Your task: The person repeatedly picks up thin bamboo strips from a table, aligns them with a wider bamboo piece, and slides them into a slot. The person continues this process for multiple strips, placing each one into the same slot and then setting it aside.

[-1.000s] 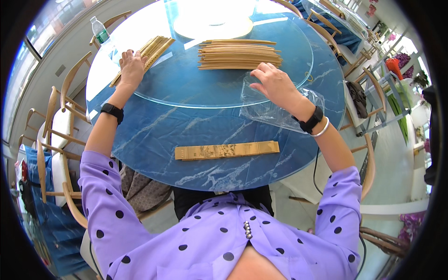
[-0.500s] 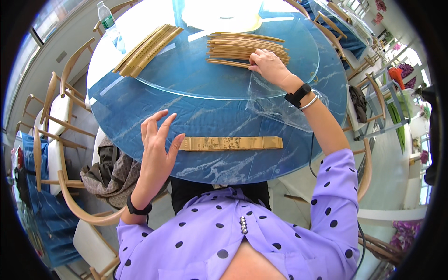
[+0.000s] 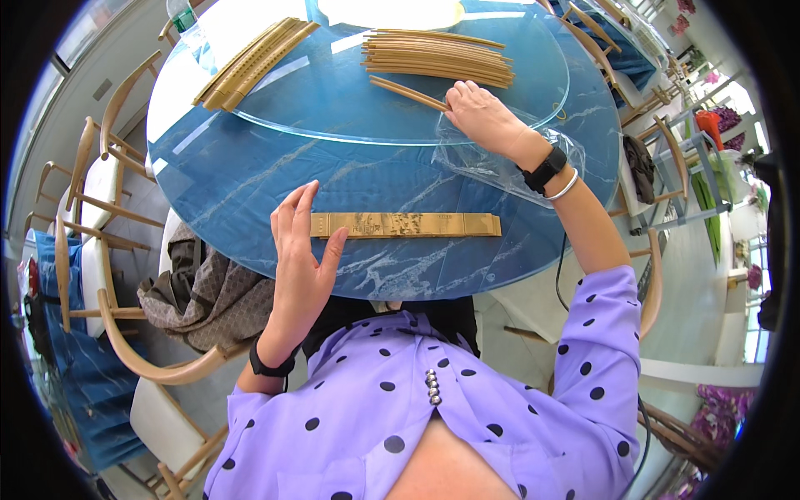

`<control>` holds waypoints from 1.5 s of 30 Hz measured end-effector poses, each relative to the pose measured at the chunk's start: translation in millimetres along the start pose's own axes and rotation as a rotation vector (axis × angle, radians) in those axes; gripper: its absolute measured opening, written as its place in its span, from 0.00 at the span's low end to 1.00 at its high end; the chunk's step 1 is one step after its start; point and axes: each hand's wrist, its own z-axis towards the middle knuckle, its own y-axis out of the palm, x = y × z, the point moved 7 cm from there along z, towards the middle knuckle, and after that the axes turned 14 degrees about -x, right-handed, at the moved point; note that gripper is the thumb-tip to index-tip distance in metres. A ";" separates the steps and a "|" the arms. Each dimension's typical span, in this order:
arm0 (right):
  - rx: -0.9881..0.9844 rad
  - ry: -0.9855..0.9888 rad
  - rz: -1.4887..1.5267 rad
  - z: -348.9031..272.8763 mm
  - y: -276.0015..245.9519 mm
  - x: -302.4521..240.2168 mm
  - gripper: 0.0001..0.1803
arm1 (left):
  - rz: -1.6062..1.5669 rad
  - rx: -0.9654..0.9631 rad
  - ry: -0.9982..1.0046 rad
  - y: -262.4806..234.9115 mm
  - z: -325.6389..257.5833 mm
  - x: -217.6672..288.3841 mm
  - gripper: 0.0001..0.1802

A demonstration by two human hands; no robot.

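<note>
My right hand (image 3: 485, 121) pinches the near ends of a pair of wooden chopsticks (image 3: 406, 92), which slant up to the left above the glass turntable. Just beyond them, a row of similar chopsticks (image 3: 437, 60) lies side by side on the glass. My left hand (image 3: 300, 262) is open, its fingers extended and its thumb over the left end of a flat gold paper sleeve (image 3: 408, 225); whether it touches cannot be told. That sleeve, printed with dark markings, lies crosswise near the table's front edge. More gold sleeves (image 3: 257, 68) lie fanned at the far left.
A clear plastic bag (image 3: 492, 171) lies crumpled under my right wrist. The glass turntable (image 3: 333, 133) stands on the round blue marbled table (image 3: 375, 271). A plastic bottle (image 3: 183, 17) is at the far left. Wooden chairs (image 3: 92, 217) and a patterned bag (image 3: 212, 304) are beside the table.
My right hand has drawn the pair of chopsticks away from the row, toward me. My left hand has shifted right, over the sleeve's left end. The whole view has tilted slightly.
</note>
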 end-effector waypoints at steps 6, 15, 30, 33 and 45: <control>0.157 0.038 -0.297 -15.9 6.0 -14.5 0.10 | 0.025 0.043 -0.013 7.6 1.5 0.2 0.34; 0.221 -0.165 0.362 -108.9 -60.6 -111.6 0.15 | -0.397 0.343 0.177 0.8 7.8 -6.4 0.39; 0.184 0.009 0.590 -207.6 -36.0 -145.6 0.13 | -0.553 -0.375 0.303 80.1 12.9 51.6 0.40; 0.225 0.204 0.641 -220.6 -30.9 -116.0 0.12 | -0.051 -0.212 0.257 67.7 26.9 49.0 0.40; 0.004 0.590 1.152 -220.8 -7.1 -66.3 0.17 | 0.398 -0.222 0.280 95.5 32.1 46.8 0.21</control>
